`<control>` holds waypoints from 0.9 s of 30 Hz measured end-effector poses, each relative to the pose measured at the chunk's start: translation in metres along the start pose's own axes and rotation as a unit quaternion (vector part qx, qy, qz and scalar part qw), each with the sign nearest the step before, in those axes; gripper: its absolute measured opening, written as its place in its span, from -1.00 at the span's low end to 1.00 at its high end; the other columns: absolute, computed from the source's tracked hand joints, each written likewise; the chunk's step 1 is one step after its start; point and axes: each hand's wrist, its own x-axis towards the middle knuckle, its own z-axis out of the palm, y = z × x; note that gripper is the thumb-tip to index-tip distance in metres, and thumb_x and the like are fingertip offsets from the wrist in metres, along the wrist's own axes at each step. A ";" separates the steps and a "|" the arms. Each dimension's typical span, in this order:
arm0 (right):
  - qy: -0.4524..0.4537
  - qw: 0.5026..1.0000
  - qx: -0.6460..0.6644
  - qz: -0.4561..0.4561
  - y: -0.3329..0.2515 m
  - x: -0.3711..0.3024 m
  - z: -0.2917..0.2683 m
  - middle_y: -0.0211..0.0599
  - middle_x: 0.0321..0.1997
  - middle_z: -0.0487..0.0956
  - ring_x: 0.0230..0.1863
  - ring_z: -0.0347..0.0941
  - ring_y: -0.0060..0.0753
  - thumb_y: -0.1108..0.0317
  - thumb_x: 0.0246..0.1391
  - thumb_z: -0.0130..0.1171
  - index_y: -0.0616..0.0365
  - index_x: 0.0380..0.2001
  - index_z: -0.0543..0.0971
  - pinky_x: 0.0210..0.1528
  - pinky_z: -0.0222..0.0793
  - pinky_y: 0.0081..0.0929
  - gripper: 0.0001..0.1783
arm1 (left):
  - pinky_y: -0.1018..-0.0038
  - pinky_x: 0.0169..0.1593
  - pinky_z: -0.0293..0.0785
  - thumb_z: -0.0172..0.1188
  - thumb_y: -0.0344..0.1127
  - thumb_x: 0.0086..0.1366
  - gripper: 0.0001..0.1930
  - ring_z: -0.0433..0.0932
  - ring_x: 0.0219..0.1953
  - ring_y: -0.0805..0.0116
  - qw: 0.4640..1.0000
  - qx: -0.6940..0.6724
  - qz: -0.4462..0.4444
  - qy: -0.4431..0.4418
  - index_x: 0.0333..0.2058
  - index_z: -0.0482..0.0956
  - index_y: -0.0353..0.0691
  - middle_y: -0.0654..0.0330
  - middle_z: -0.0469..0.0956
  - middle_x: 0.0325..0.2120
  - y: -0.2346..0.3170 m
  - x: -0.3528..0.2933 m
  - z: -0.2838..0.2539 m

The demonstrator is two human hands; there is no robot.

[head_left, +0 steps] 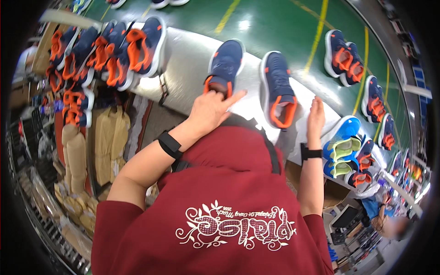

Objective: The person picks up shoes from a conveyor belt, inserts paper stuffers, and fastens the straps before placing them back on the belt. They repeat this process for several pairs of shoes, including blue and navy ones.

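Two navy sneakers with orange linings and white soles rest in front of me on a pale work surface, toes pointing away. At the heel opening of the left sneaker (228,57) is my left hand (210,111), some fingers curled over the orange collar and one finger stretched to the right. How deep those fingers reach into the shoe is hidden. The right sneaker (278,82) stands apart from both hands. To its right, my right hand (316,118) is held edge-up with straight fingers, gripping nothing.
Several navy-and-orange sneakers (145,48) crowd the surface at the left. Blue shoes with lime linings (343,145) sit beyond my right wrist. More navy sneakers (343,59) stand on the green conveyor belt (270,23). Tan shoe lasts (75,156) lie at lower left; another person (389,224) is at lower right.
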 end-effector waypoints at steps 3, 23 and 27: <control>0.047 0.982 -0.145 -0.108 0.050 0.012 0.017 0.07 -0.09 0.48 0.00 0.34 0.06 0.32 0.11 0.02 0.32 -0.13 0.47 0.10 0.20 -0.16 -0.68 | 0.33 -0.52 0.37 0.10 -0.46 0.09 -0.33 0.41 -0.58 0.18 0.998 -0.020 0.060 -0.013 0.20 0.25 0.25 0.18 0.30 -0.55 0.021 0.018 0.025; 0.090 0.962 -0.237 -0.098 0.019 0.006 0.049 -0.17 0.11 0.35 0.17 0.20 -0.12 0.40 0.05 0.01 0.01 -0.02 0.47 0.14 0.08 -0.14 -0.63 | 0.20 0.03 0.26 0.34 -0.02 -0.04 -0.38 0.38 -0.02 0.14 0.996 -0.016 -0.004 0.090 0.04 0.42 0.04 0.13 0.47 -0.17 -0.037 0.303 0.011; 0.078 0.963 -0.245 -0.085 0.012 0.010 0.048 -0.15 0.13 0.35 0.18 0.20 -0.10 0.40 0.02 -0.02 0.08 -0.01 0.45 0.18 0.05 -0.16 -0.61 | 0.20 0.03 0.29 0.32 -0.09 0.00 -0.44 0.38 0.01 0.08 0.989 0.019 -0.073 0.124 0.02 0.42 0.01 0.07 0.45 -0.14 -0.113 0.284 -0.014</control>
